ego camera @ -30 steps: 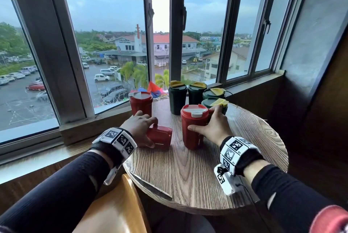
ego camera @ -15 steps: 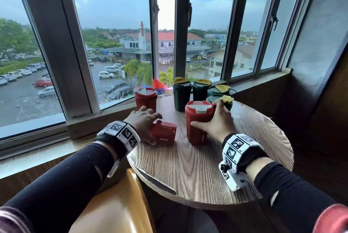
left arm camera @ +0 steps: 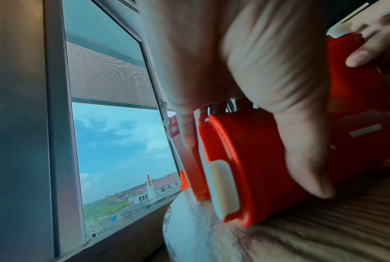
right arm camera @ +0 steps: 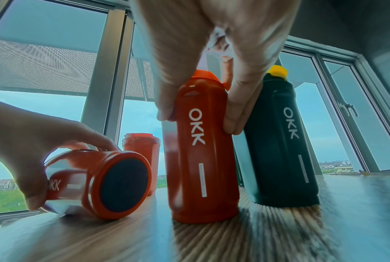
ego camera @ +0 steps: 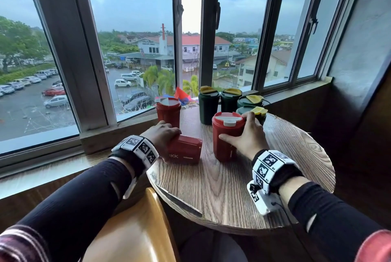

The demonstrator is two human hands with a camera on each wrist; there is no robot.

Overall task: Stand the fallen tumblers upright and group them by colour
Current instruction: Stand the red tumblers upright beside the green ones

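Observation:
A red tumbler point(ego camera: 186, 151) lies on its side at the left of the round wooden table point(ego camera: 222, 194), its base towards the right. My left hand point(ego camera: 164, 137) grips it near the lid end, and the left wrist view shows my thumb across the fallen tumbler point(left arm camera: 245, 159). My right hand point(ego camera: 246, 134) holds a second red tumbler point(ego camera: 227, 134) that stands upright mid-table, thumb on one side and fingers on the other point(right arm camera: 203, 159). A third red tumbler point(ego camera: 168, 111) stands upright at the back left. Several dark green tumblers point(ego camera: 208, 106) with yellow lids stand grouped at the back right.
The table sits against a window sill point(ego camera: 127, 132) with tall window frames behind. A yellow chair back point(ego camera: 135, 230) is below the near table edge. A dark wall point(ego camera: 359, 113) closes the right side. Bare wood lies between my wrists.
The head view has tilted up slightly. Both hands keep the same holds; the tumblers stay where they were.

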